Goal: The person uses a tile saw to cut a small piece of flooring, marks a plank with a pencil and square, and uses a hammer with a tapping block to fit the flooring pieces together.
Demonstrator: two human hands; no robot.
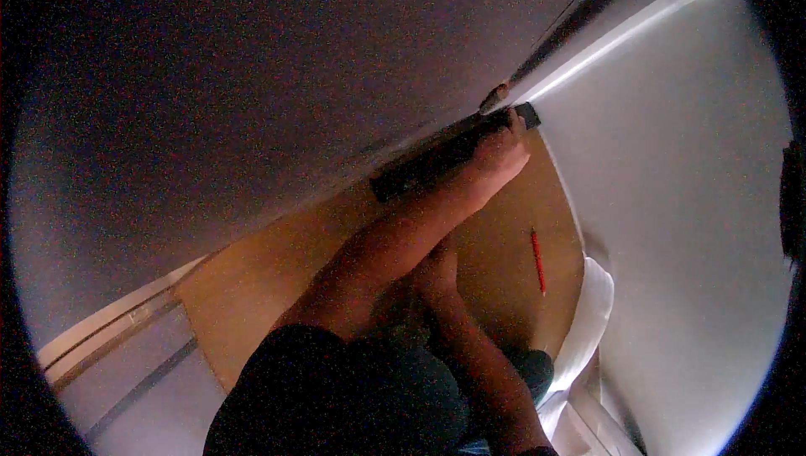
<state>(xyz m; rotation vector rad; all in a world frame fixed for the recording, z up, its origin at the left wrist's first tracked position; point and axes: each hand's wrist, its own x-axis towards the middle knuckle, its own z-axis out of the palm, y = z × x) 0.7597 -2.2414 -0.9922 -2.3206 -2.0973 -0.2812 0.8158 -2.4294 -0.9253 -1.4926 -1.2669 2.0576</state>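
My left hand (502,152) reaches forward to the right end of a long black bar (432,158) at the foot of the grey wall, one finger extended onto it, the others curled; whether they grip anything is unclear. My right hand (437,271) is lower, just beside my left forearm and partly behind it in shadow, its fingers hidden. A red pencil (538,261) lies right of both hands on the wooden board (252,280). A small blurry object (494,96) is at the wall just beyond the bar.
A large grey wall (235,103) rises ahead, and a pale wall (680,204) bounds the right, with a bright seam between them. A white cushion-like thing (588,309) is at the board's right edge. Pale framework (117,330) shows at lower left. My dark-clothed legs are below.
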